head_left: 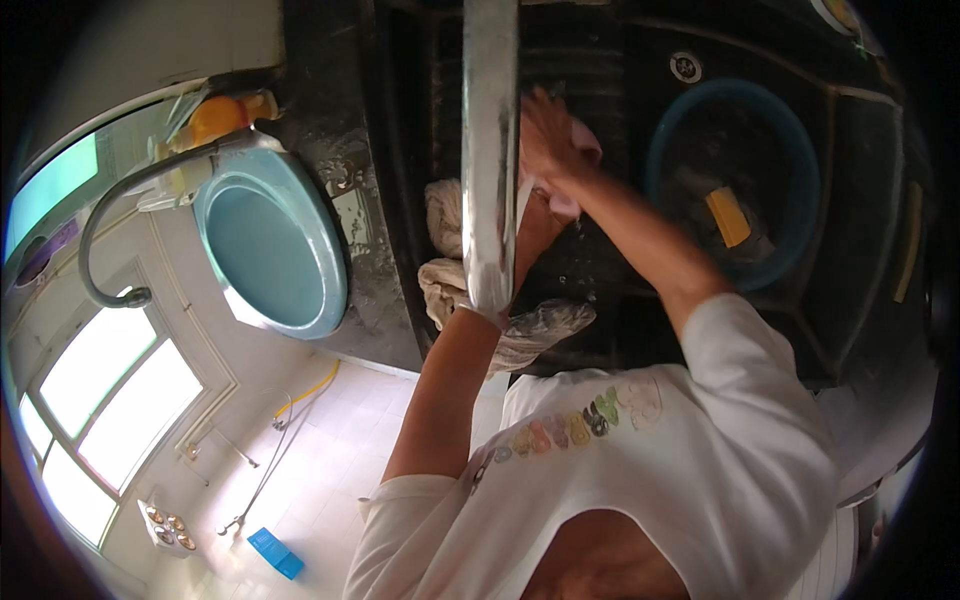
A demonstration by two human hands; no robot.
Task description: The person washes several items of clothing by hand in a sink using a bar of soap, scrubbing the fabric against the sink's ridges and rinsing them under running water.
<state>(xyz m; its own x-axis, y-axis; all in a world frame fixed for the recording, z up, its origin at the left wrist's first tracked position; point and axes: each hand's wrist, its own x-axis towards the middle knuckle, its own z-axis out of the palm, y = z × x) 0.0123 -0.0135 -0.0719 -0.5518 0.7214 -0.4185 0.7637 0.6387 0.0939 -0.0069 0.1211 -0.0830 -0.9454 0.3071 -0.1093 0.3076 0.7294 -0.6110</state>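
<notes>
My right hand [551,139] lies over a wet pale pink cloth [583,142], bunched on the ridged washboard surface of a black sink [570,52]. Close below it, my left hand [544,214] reaches to the same cloth. A thick chrome tube [489,150], seemingly a faucet spout, crosses in front of my left forearm and hides much of that hand, so its grip is not visible. Left of the tube sit a twisted greyish cloth [444,214] and a beige one [441,285]. A wet striped grey cloth [544,330] rests at the sink's near edge.
A round blue basin [808,187] stands in the sink on the right, with a yellow block [727,217] inside. Above it is a drain [685,67]. On the left ledge stands a light blue basin [330,277], beside a curved grey hose [94,225].
</notes>
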